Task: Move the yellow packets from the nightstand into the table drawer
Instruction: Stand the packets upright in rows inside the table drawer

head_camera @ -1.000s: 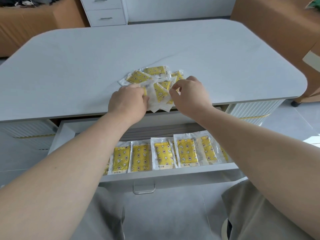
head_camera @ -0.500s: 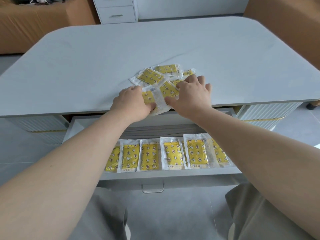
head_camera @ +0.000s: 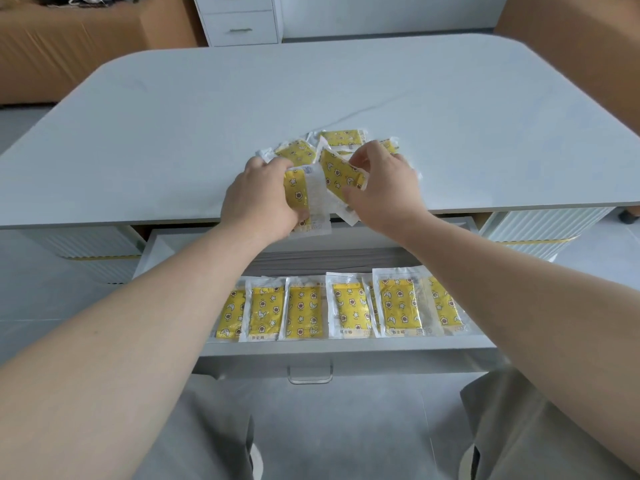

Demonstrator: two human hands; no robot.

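A loose pile of yellow packets in clear wrappers lies near the front edge of the grey table top. My left hand grips one yellow packet held upright over the table edge. My right hand pinches another yellow packet lifted off the pile. Below, the open table drawer holds a row of several yellow packets lying flat side by side; my right forearm covers the row's right end.
A white chest of drawers stands behind the table. Brown cardboard boxes sit at the back left and back right. The drawer's metal handle juts toward my knees. White ribbed cabinets flank the drawer.
Both hands have lifted a packet each off the pile and drawn it toward the table's front edge. The camera has tilted slightly, shifting the scene.
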